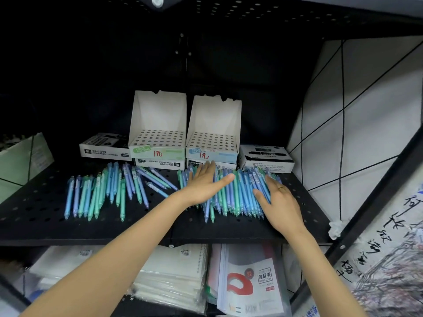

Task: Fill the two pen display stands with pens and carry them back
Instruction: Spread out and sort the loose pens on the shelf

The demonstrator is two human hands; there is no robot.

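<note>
Two white cardboard pen display stands sit side by side at the back of a black perforated shelf (297, 216): a green-fronted stand (158, 139) on the left and a blue-fronted stand (211, 143) on the right. Their hole grids hold no pens. Several blue and green pens lie in a loose left pile (103, 191) and a denser right pile (238, 193). My left hand (203, 184) lies flat, fingers straight, on the right pile's left side. My right hand (278, 200) presses the pile's right side, its fingertips curling over the pens.
Black-and-white marker boxes (104, 147) (266, 157) flank the stands and lie beneath them. A pale box (23, 161) stands at far left. The lower shelf holds notebooks (174, 275) and report covers (249, 284). A white wall with black lines lies to the right.
</note>
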